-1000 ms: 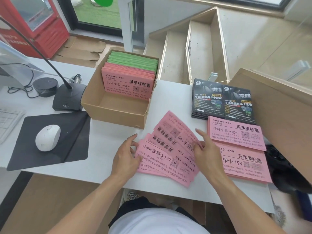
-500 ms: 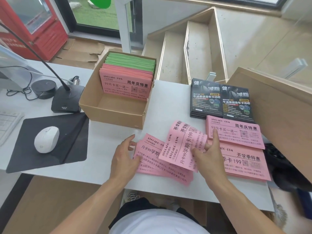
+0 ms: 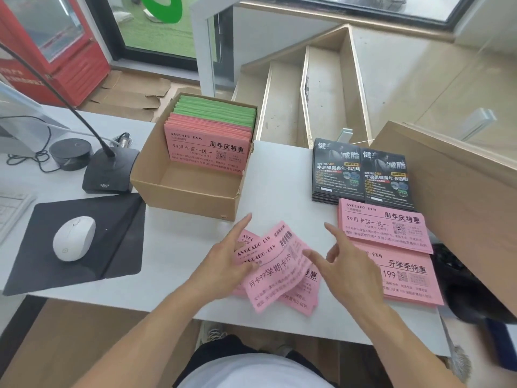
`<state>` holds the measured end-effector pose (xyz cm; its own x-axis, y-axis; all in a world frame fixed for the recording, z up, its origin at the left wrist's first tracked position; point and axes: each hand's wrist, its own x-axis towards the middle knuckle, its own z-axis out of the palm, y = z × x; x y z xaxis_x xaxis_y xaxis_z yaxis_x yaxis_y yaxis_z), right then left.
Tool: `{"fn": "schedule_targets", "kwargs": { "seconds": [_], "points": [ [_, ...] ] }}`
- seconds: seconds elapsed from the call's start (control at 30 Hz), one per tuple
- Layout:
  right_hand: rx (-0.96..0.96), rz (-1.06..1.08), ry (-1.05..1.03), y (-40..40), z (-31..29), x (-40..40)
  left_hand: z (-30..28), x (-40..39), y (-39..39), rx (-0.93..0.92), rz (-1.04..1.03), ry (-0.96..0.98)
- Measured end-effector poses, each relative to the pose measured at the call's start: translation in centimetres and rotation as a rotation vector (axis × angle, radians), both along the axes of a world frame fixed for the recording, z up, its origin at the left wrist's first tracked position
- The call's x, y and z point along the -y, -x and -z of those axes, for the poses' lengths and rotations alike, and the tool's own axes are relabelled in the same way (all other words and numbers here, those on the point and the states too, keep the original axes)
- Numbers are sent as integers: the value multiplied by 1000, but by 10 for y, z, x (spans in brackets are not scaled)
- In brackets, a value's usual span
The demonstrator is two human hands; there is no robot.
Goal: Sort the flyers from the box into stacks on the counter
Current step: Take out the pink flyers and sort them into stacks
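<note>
- Nearest me, a loose fan of pink paper flyers [image 3: 275, 273] lies skewed on the white bench [image 3: 279, 175], just in front of my body; I judge it is fanned out so each sheet's print can be read before it goes to a pile.
- My left hand [image 3: 223, 259] rests on the fan's left edge with its fingers straight and spread, pressing the lower sheets flat; this grip pins rather than pinches, and the flyers lie under the fingers and to their right.
- My right hand [image 3: 347, 264] hovers at the fan's right edge, fingers loosely spread and holding nothing that I can see; one fingertip looks close to the top sheet's corner, but I cannot tell if it touches.
- Just right of that hand sits the squared pink stack headed with the school-term offer [image 3: 411, 275], partly hidden by my wrist. I judge the fanned sheets, which carry similar print, belong there.
- Touching it on the far side is the pink stack with the anniversary offer [image 3: 383, 228], kept apart by headline.
- Behind those, two piles of glossy black gym flyers [image 3: 361, 172] lie side by side.
- Further left, the open brown cardboard box [image 3: 184, 189] holds upright pink flyers [image 3: 207, 149] and, behind them, green flyers [image 3: 215, 110], so sorting is well short of done.
</note>
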<state>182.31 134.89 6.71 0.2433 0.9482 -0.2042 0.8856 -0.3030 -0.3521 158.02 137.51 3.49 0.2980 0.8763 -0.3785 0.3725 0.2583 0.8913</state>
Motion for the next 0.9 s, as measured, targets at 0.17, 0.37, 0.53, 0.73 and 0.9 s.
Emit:
{"fn": "schedule_targets", "kwargs": {
  "seconds": [0.17, 0.37, 0.53, 0.73, 0.9],
  "points": [
    [-197, -469, 90, 1, 1, -26, 5, -29, 23, -70, 220, 29],
    [64, -569, 229, 26, 53, -38, 31, -26, 16, -592, -94, -173],
    [167, -617, 217, 37, 57, -58, 39, -13, 13, -729, -89, -24],
    [278, -654, 272, 54, 53, -75, 37, -17, 7, -832, -14, 5],
    [182, -535, 330, 64, 50, -56, 37, -19, 6, -858, 15, 0]
  ]
}}
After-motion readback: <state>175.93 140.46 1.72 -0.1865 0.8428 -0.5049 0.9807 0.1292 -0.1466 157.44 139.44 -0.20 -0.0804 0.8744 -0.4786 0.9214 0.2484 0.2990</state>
